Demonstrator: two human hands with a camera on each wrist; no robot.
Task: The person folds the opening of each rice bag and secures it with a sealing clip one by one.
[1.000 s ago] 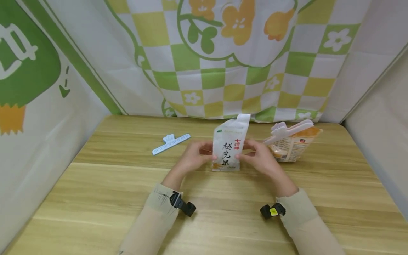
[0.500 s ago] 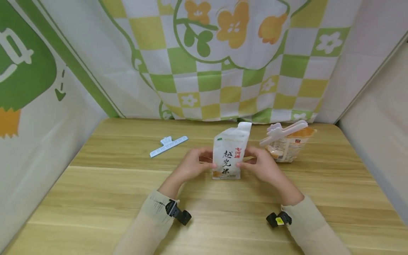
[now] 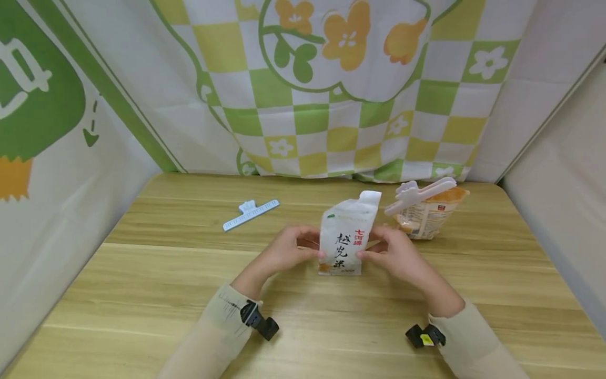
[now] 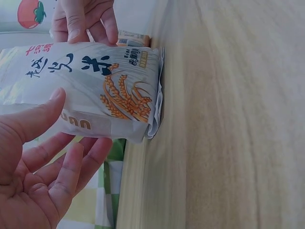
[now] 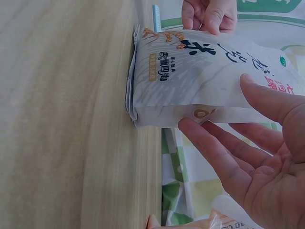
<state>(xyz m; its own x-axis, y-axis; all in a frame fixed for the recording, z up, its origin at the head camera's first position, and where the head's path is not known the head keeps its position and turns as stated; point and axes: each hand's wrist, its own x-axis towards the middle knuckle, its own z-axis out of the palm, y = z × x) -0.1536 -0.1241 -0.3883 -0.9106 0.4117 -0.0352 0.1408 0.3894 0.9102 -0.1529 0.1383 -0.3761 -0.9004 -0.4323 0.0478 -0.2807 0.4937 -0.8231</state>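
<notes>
Wooden tabletop (image 3: 312,331) spans the lower frame; at centre, left hand (image 3: 289,249) and right hand (image 3: 399,255), fingers half-curled, hold an upright white bag (image 3: 344,226).

Wood-grain worktop (image 3: 331,337), rounded back corners. Behind: fabric backdrop (image 3: 350,141) with green, yellow and white checks, orange flowers up top, slight folds. Left wall (image 3: 71,210) white with green shape, orange zigzag-edged patch. Right wall (image 3: 563,158) plain, pale. Soft light, faint sheen on wood.
</notes>
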